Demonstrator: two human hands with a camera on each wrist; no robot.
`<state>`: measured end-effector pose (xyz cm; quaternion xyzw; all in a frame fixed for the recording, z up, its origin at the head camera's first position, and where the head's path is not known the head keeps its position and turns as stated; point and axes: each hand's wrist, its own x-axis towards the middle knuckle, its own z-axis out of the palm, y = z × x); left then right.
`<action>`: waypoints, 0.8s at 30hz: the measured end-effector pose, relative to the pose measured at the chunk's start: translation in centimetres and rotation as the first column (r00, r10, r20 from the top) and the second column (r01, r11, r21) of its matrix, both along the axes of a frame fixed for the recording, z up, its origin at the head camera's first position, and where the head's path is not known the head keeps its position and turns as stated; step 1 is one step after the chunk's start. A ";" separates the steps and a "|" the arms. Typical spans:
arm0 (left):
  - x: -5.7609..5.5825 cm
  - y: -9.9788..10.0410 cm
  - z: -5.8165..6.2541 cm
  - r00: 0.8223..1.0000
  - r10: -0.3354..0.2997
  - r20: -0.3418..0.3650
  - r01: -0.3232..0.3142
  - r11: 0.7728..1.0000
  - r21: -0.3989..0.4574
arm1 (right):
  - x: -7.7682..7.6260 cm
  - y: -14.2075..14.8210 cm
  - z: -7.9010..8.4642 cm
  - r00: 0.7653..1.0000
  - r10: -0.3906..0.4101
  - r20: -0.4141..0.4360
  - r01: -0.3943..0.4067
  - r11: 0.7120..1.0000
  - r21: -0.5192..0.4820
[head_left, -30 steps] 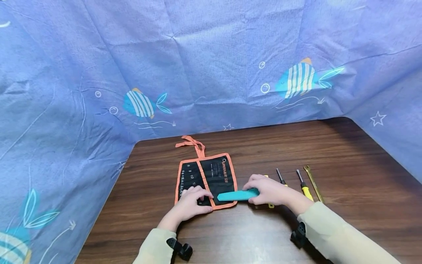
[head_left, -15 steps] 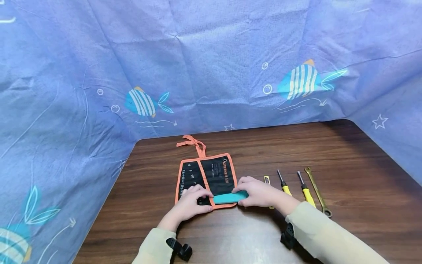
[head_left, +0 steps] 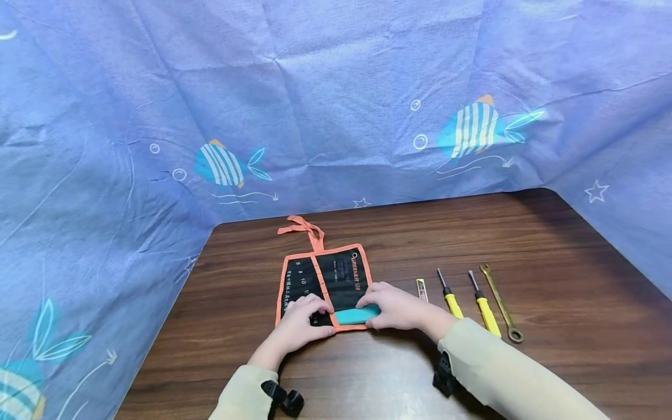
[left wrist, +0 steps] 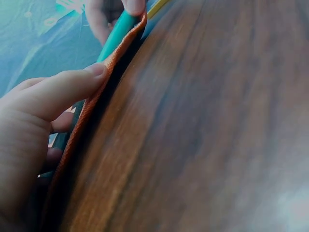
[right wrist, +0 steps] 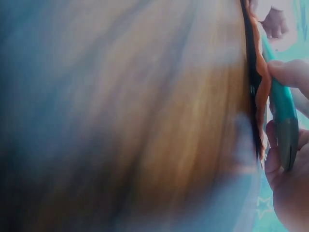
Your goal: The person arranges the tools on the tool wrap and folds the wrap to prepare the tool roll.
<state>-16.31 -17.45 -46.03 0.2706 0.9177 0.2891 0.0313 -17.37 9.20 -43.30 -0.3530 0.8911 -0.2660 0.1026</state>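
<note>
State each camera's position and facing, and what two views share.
Head: on the head, facing forward and down at the pouch; left hand, right hand, sleeves show.
Left wrist: on that wrist, facing pouch edge; left hand near, right hand partly beyond.
Right wrist: likewise, facing tabletop and teal object; right hand near, left hand partly beyond.
Both wrist views show the teal object.

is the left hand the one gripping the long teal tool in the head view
No, the right hand grips the long teal tool, while the left hand holds the orange-edged black fabric pouch.
</note>
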 end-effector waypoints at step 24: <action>0.4 -0.2 0.1 1.000 0.008 -0.007 -0.008 0.999 0.044 | 0.7 3.8 0.4 0.993 -0.071 -0.090 0.077 0.995 0.067</action>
